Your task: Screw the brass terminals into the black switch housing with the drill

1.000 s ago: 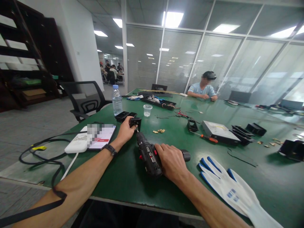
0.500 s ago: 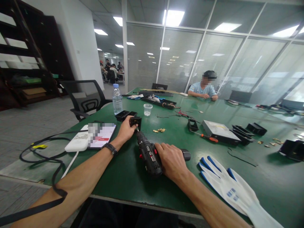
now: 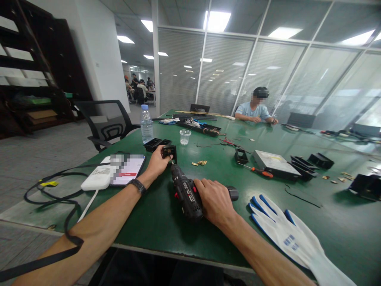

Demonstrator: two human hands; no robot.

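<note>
**Cordless drill laid low, bit against a small black housing**

Cordless drill (image 3: 187, 193) lying nearly flat on the green table (image 3: 166, 226), long axis running away from the body, nose and bit aimed forward and slightly left at the small black housing (image 3: 169, 152). Bit tip touching the housing's near face. Gripped around the handle by the right hand (image 3: 214, 201), fingers wrapped and closed, battery end poking out to the right of the knuckles. Housing steadied upright by the left hand (image 3: 156, 161), thumb and fingers pinched on its left side; dark watch (image 3: 137, 186) on that wrist.

Counted: one drill, one held housing, one more black frame (image 3: 157, 143) just behind it, another (image 3: 241, 156) off to the right. One water bottle (image 3: 146, 124), one clear plastic cup (image 3: 185, 137), one orange-handled screwdriver (image 3: 258, 171), one silver flat box (image 3: 275, 163). One cluster of brass-coloured screws (image 3: 200, 163) near the drill's nose, number too small to tell. One white-and-blue glove (image 3: 290, 234) lying flat at the right. One phone (image 3: 126, 170) beside a white power bank (image 3: 95, 179), well left. One other person (image 3: 255, 109) seated at the far end.
</note>
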